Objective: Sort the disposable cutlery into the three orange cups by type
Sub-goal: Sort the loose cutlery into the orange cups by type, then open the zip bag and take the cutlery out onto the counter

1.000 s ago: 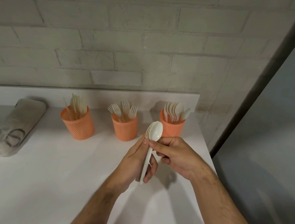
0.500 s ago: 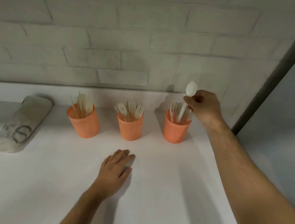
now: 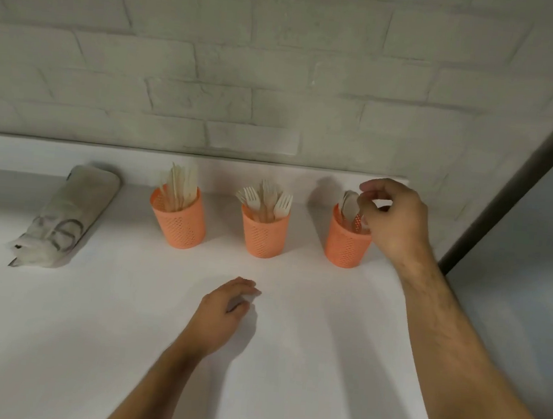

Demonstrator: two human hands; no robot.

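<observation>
Three orange mesh cups stand in a row at the back of the white table (image 3: 306, 345). The left cup (image 3: 178, 226) holds knives (image 3: 179, 186), the middle cup (image 3: 262, 238) holds forks (image 3: 266, 199), and the right cup (image 3: 345, 247) holds spoons (image 3: 349, 203). My right hand (image 3: 393, 219) is over the right cup, with thumb and forefinger pinching the top of a white spoon that stands in it among the others. My left hand (image 3: 222, 311) rests on the table in front of the middle cup, fingers loosely curled and holding nothing.
A rolled, crumpled paper bag (image 3: 63, 217) lies at the left of the table. A grey brick wall (image 3: 280, 76) rises behind a low white ledge. The table's right edge runs just beyond the right cup, with a dark frame (image 3: 522, 170) past it.
My right hand took the spoon from my left hand, carried it to the right cup and lowered it in. My left hand dropped onto the table and its fingers curled slightly.
</observation>
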